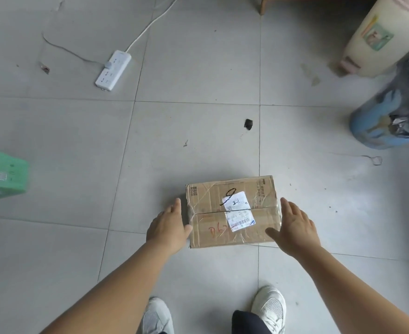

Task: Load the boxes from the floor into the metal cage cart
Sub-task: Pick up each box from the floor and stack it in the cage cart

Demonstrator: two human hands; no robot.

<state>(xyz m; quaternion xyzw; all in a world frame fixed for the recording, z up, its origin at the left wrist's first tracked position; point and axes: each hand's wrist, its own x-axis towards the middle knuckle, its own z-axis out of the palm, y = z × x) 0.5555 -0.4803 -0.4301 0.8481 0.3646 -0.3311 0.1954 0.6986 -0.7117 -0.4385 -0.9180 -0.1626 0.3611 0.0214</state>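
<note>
Cardboard box (232, 210) between open hands

Your green stool (2, 174) at nine o'clock is cut off by the edge. The bin (391, 112) at three o'clock is too. The words on the box label (238, 210) are too small to read.

Both forearms showing bare, no sleeves, no watch or rings visible on the left hand (168, 224) or right hand (295, 229). Person wearing white mesh-top sneakers: left shoe (156, 317), right shoe (269, 307) with white laces showing. Dark trouser leg (249, 323) showing just beside the right shoe, partly overlapping it.
</note>
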